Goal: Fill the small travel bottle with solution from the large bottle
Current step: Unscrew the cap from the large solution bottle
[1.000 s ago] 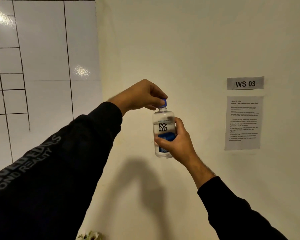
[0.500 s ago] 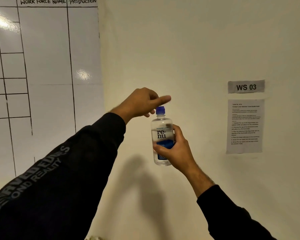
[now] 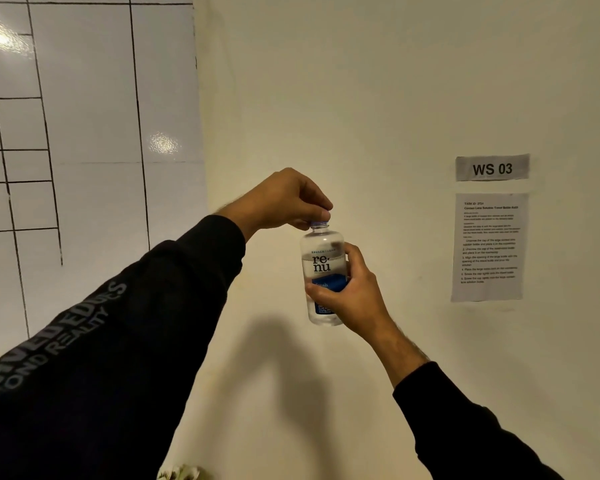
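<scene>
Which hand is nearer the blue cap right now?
Left. The left hand pinches the blue cap from above, fingers curled round it. The right hand grips the large bottle lower down its body.

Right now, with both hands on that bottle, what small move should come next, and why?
Probably another twist of the blue cap. The left hand pinches it from above, the right hand grips the large bottle upright, and the cap is on the neck, so nothing can pour yet.

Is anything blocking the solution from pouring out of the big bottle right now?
Yes. The blue cap sits on the large bottle, with the left hand gripping it from above. The right hand holds the bottle upright. The travel bottle is not in view.
</scene>
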